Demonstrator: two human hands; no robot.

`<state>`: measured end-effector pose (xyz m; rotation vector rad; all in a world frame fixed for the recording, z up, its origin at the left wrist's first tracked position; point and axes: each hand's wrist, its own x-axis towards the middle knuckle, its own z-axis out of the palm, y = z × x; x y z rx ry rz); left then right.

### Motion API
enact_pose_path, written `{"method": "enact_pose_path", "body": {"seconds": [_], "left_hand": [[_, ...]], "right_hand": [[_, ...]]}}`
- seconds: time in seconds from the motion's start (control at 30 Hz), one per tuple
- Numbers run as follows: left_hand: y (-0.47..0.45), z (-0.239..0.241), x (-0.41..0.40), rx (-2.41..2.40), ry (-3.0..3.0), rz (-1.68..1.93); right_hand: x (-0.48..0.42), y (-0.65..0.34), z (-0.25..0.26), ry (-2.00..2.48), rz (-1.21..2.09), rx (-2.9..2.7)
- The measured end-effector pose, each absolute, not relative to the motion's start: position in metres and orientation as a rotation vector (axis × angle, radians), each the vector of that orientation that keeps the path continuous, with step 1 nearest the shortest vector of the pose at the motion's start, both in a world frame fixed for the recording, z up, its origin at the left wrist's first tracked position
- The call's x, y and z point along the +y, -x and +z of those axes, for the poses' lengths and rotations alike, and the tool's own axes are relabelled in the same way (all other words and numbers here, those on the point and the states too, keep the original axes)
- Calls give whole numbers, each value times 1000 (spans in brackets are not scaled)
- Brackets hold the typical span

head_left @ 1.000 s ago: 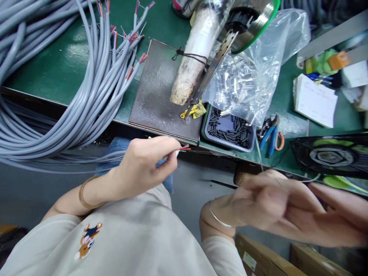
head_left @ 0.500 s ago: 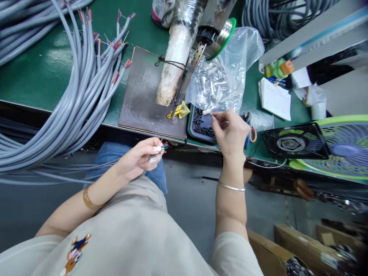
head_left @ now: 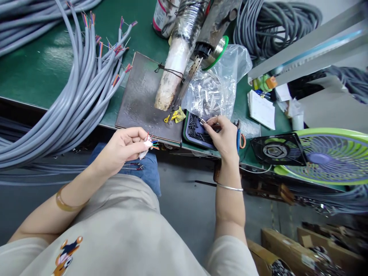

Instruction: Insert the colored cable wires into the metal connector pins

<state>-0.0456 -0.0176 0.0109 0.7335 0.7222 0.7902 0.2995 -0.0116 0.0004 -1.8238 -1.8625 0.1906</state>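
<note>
My left hand is closed, pinching a bunch of thin coloured wires between thumb and fingers. The wire ends, blue, green, orange and red, poke out past the white-covered thumb tip. Over a purple-blue tray of small black sleeves, my right hand is closed with thumb and forefinger together. A small shiny piece shows at those fingertips, too tiny to name surely. Just behind the tray lies a clear plastic bag with many small clear or shiny pieces in it.
A soldering iron and a white wrapped tube slant over a dark board. Grey cables fill the left. Orange-handled pliers, a notepad, a black fan and a green-rimmed fan lie right.
My left hand has moved left and slightly up with the wires, turning a little. My right hand has shifted slightly left and down, its fingertips now lower over the tray. The view has turned slightly.
</note>
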Motion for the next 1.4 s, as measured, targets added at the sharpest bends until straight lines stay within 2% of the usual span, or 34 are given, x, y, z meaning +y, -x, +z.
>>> {"method": "enact_pose_path", "body": {"seconds": [0.13,0.33,0.5,0.63,0.83,0.9,1.07,1.3,1.4], "left_hand": [[45,16,-15,747,-849,844],[46,13,-8,810,-826,991],[46,8,-5,842,-785,991],[40,8,-6,825,-804,958],[31,18,-7,800,-838,881],[28,19,-7,787,-832,883],[22,11,-7,816,-836,889],[16,-6,-10,805,-897,854],[14,-8,-10,805,-914,865]], "right_hand": [[-13,-300,-4,1819,237,-1763],[-11,-306,-9,1868,121,-1819],[-30,-290,16,1769,-184,-1687],[-46,-264,39,1541,-451,-1540],[-50,-224,39,1033,-477,-1263],[-56,-199,39,1155,-371,-1220],[-75,-150,24,1381,160,-1291],[-74,-145,-15,1417,83,-1379],[-71,-144,-18,1439,194,-1338]]}}
